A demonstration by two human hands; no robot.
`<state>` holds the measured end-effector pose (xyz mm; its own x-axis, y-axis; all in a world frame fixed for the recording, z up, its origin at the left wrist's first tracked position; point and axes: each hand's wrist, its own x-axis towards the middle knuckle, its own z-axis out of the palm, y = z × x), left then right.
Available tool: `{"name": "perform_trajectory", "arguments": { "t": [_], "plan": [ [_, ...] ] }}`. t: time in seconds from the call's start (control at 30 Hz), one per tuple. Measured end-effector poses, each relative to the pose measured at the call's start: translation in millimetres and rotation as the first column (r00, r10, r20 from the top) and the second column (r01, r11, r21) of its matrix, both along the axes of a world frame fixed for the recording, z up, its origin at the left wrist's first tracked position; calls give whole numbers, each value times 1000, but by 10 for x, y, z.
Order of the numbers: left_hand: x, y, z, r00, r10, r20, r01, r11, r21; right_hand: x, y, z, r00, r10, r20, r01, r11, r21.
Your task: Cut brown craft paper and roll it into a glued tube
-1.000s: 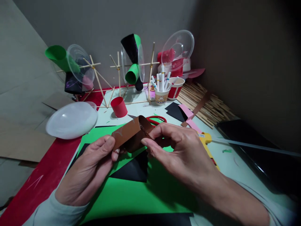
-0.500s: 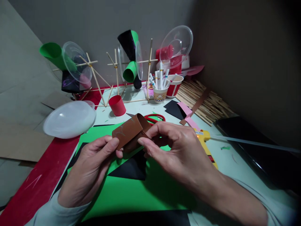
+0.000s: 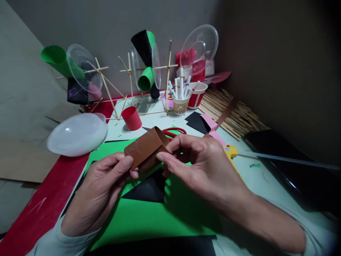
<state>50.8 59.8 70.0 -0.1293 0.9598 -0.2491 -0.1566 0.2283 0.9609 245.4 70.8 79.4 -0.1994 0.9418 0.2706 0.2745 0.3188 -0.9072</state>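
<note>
A grey wall stands behind a messy craft table. A white bowl lies at the left. The left hand pinches one end of a curled brown paper strip above the green paper. The right hand pinches the other end. Red scissors lie just behind.

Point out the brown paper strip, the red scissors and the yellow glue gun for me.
brown paper strip (image 3: 142,147), head view, on its flat outer face between both hands.
red scissors (image 3: 174,132), head view, on the handle loop behind the strip.
yellow glue gun (image 3: 231,151), head view, on its body past the right hand.
</note>
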Motion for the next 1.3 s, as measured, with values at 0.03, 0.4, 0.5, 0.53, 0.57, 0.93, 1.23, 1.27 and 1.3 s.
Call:
{"name": "perform_trajectory", "arguments": {
  "t": [0.03, 0.4, 0.5, 0.53, 0.57, 0.93, 1.23, 1.27, 1.3],
  "plan": [
    [-2, 4, -6, 1000, -3, 3, 3, 1000, 2, 1, 1, 0, 1000, 2, -1, -2, 1000, -5],
    [-50, -18, 8, 995, -94, -35, 96, 995, 36, 5, -1, 38, 1000, 8, -23, -8, 999, -36],
    [-43, -26, 30, 994, -104, -44, 105, 994, 40, 10, -3, 34, 1000, 4, -16, -4, 999, -32],
    [-38, -29, 32, 995, -89, -46, 91, 995, 47, 14, -4, 31, 1000, 4, -14, -4, 999, -32],
    [-34, -32, 32, 996, -76, -50, 78, 996, 51, 17, -4, 28, 1000, 5, -12, -5, 1000, -29],
    [-87, -33, 13, 992, -105, -70, 108, 993, 44, 1, -18, 50, 999, 26, 29, -28, 997, 69],
    [-92, -42, 25, 993, -98, -65, 100, 994, 33, 6, -18, 74, 997, 19, 72, -29, 991, 133],
    [-97, -47, 28, 992, -106, -73, 109, 993, 35, 5, -23, 79, 997, 21, 68, -29, 992, 124],
    [-102, -51, 30, 991, -105, -81, 108, 993, 37, 5, -29, 82, 998, 26, 65, -33, 993, 113]
  ]
}}
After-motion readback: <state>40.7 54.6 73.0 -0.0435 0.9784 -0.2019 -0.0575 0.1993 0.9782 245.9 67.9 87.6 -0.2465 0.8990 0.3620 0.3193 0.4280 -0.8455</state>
